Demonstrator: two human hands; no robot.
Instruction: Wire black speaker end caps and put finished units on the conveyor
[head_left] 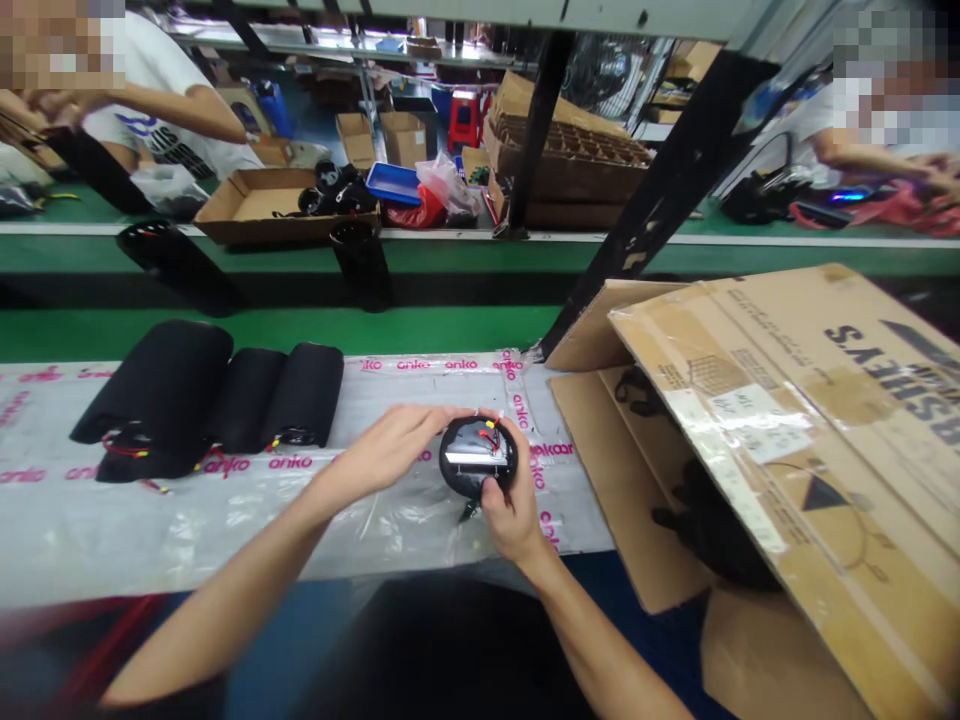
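Both the left hand [382, 450] and right hand [510, 510] grip a round black casing [478, 458], fingers closed on its rim, red and yellow wires [491, 437] on top. It is over the plastic-covered bench [90, 530], right of three black cylinders [246, 400].

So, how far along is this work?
Done: three black cylinders lie lined up on the pink-printed plastic sheet, wires showing. In hand: left hand and right hand hold a round black disc with red and yellow wires. Remaining: a brown cardboard carton stands open alongside.
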